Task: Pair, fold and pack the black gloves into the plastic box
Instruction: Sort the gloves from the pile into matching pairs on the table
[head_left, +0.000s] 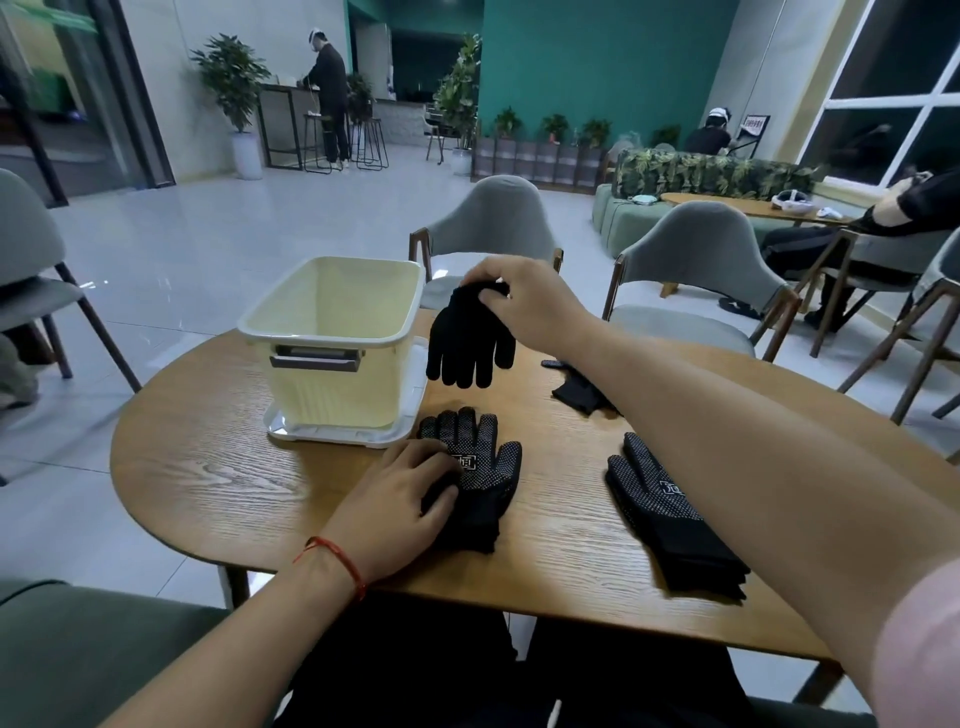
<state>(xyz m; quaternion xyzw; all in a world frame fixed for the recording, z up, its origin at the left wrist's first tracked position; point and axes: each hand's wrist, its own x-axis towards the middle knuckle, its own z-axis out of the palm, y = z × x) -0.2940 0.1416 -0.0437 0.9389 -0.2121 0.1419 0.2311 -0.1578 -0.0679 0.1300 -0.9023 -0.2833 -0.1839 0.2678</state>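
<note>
Your right hand (511, 291) pinches the cuff of the plain black glove (470, 340), which hangs limp just right of the plastic box (332, 332). Your left hand (400, 499) presses the dotted glove (483, 467) flat on the table (208, 467). Judged light and floppy, so grip at the cuffs.

I'm on one head cam, wide-angle, sitting above and behind where the right hand (511, 299) pinches the glove (470, 340), close in, facing forward and down.

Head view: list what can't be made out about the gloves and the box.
All in the head view:
- Plastic box floor: hidden by its near wall, so contents unknown.
- Far gloves: partly covered by the right forearm; count unclear.
- Dotted glove: left hand covers part; layers beneath unclear.
</note>
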